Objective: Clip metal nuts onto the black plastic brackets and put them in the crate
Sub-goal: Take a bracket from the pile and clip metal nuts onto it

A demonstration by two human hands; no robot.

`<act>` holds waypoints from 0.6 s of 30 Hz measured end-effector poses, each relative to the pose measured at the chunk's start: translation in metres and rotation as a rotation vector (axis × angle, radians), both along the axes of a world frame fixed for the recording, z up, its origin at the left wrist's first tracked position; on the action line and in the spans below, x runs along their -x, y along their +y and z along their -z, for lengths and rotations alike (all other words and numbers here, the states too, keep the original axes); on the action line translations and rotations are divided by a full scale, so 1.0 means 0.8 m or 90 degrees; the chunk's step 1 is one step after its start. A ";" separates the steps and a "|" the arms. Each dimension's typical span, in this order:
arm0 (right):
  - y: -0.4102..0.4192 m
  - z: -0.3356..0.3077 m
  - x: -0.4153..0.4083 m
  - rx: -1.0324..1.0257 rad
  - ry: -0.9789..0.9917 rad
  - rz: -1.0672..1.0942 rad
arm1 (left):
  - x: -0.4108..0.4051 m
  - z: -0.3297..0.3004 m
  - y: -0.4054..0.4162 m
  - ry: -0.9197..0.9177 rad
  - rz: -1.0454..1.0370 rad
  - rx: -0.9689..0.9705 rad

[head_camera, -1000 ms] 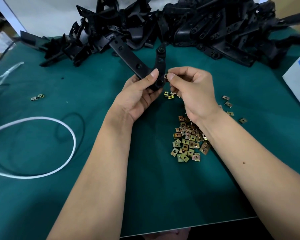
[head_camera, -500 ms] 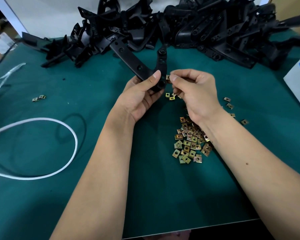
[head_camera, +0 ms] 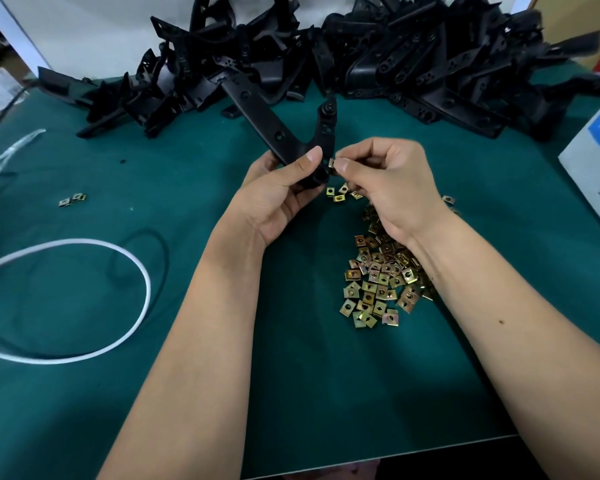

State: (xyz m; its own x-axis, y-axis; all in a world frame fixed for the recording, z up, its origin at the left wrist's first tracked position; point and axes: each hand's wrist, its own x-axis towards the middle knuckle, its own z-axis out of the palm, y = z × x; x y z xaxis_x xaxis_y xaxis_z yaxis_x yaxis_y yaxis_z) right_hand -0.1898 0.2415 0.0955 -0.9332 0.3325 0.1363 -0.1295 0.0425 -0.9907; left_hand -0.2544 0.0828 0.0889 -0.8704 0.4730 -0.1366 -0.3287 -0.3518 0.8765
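At the middle of a green table [head_camera: 84, 427], the person's left hand [head_camera: 278, 199] grips a V-shaped black plastic bracket [head_camera: 291, 133] by its corner, arms pointing away. The right hand [head_camera: 388, 181] pinches a small metal nut [head_camera: 332, 163] right beside the bracket's edge. Sliding it on squarely, mouth first, should seat it cleanly. A heap of loose nuts [head_camera: 378, 278] lies under the right wrist; piled brackets [head_camera: 413, 71] crowd the far edge. A white cord [head_camera: 132, 265] loops left. No crate shows.

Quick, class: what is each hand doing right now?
Left hand: grips the black bracket.
Right hand: pinches a metal nut at the bracket's edge.
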 end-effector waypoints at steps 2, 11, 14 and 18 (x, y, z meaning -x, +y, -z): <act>0.002 -0.002 -0.002 0.003 -0.005 -0.007 | -0.001 0.000 0.000 0.008 0.007 0.010; 0.008 -0.009 -0.007 0.102 -0.035 -0.041 | -0.006 -0.006 0.003 0.025 0.016 0.032; 0.010 -0.010 -0.007 0.103 -0.043 -0.053 | -0.008 -0.008 0.003 0.030 0.030 0.043; 0.013 -0.013 -0.008 0.091 -0.044 -0.080 | -0.007 -0.009 0.003 0.046 0.064 0.078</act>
